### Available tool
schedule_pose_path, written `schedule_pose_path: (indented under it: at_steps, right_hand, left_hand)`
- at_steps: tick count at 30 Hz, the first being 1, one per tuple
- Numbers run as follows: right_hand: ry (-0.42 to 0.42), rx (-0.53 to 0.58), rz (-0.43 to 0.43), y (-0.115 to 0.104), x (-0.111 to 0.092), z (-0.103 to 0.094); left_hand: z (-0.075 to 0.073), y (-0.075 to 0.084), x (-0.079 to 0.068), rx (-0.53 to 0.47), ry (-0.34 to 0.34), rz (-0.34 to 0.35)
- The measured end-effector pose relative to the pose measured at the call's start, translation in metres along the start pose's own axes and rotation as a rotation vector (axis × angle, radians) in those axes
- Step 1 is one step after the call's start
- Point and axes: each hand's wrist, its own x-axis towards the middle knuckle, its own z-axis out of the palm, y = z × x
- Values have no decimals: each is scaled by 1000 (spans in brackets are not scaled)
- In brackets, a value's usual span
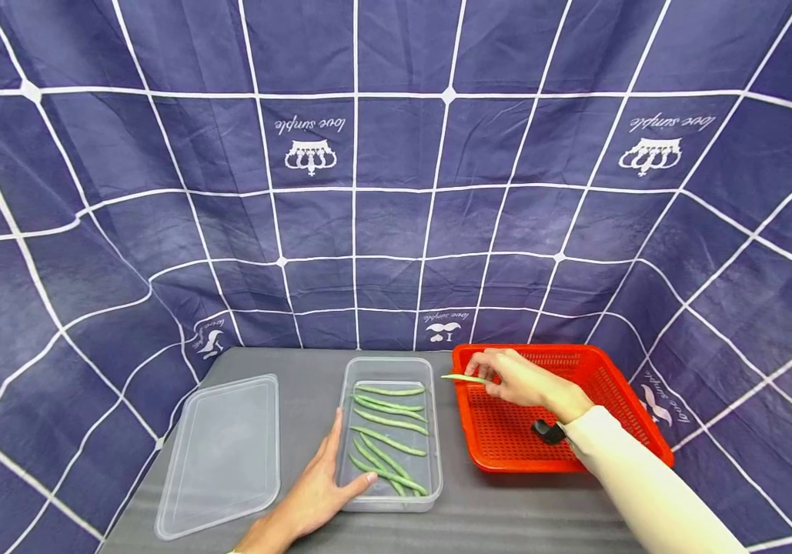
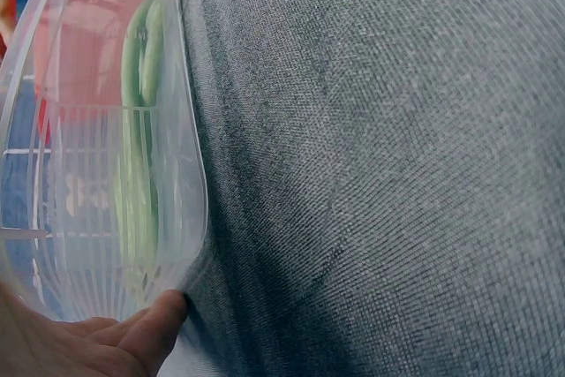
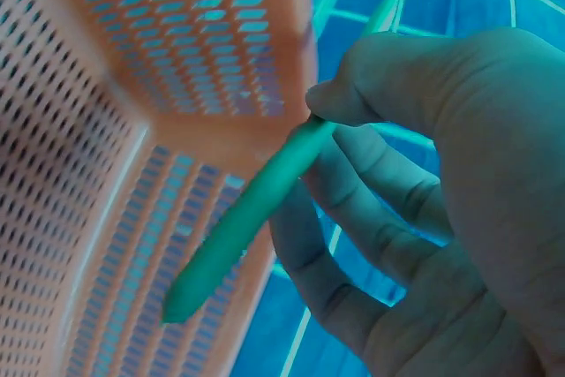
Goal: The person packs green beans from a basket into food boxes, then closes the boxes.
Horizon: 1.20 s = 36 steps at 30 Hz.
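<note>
A clear plastic container [image 1: 439, 462] stands on the grey table with several green beans [image 1: 390, 441] laid crosswise in it. My left hand [image 1: 322, 485] rests against its near left corner, fingers straight along the side and thumb over the front rim. In the left wrist view, the fingertips touch the container's ribbed wall [image 2: 79, 165]. Over the left edge of the red basket [image 1: 534, 465], my right hand [image 1: 515, 378] pinches one green bean [image 3: 238, 214] between thumb and fingers. The bean's thin tip points left toward the container.
A translucent flat lid [image 1: 225, 454] lies left of the container on the grey table surface [image 1: 312, 385]. Blue cloth [image 1: 396, 223] with white grid lines hangs at the back and both sides. A black wrist camera [image 1: 546, 432] sits under my right wrist.
</note>
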Motion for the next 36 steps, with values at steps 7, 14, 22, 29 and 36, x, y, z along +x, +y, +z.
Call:
schedule_pose_path:
  at_steps: [7,14,22,29,36]
  right_hand:
    - [18,-32,-69,-17,32,10]
    - [20,-48,-106,-30,66,22]
    - [43,-58,-112,-36,97,44]
    - [41,-52,-72,-37,117,61]
    - [44,-50,-40,-37,136,74]
  left_hand:
    - [-2,-1,-1,-1,5,-6]
    - [2,-2,0,-25,2,-18]
    - [0,-2,-1,-34,3,-7]
    - [0,-1,-2,-37,-7,-18]
    - [-1,-1,-1,-32,-5,-10]
